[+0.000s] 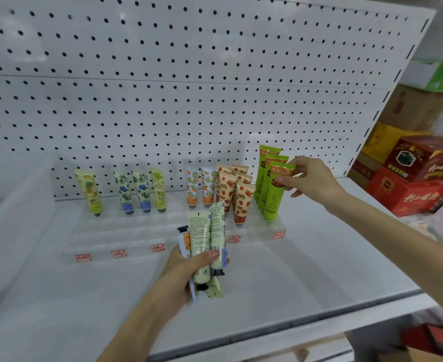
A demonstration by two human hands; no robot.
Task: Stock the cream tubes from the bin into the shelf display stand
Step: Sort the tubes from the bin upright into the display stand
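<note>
Left hand [186, 273] around tubes [204, 236], boxes [411, 184] beyond

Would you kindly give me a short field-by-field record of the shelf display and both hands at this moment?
stand: clear acrylic tiered display stand on the white metal shelf
stocked: patterned cream tubes standing cap-down in the back rows
right: right hand pinches the top of the front green tube at the stand's right end
left: left hand grips a bundle of pale cream tubes
</note>
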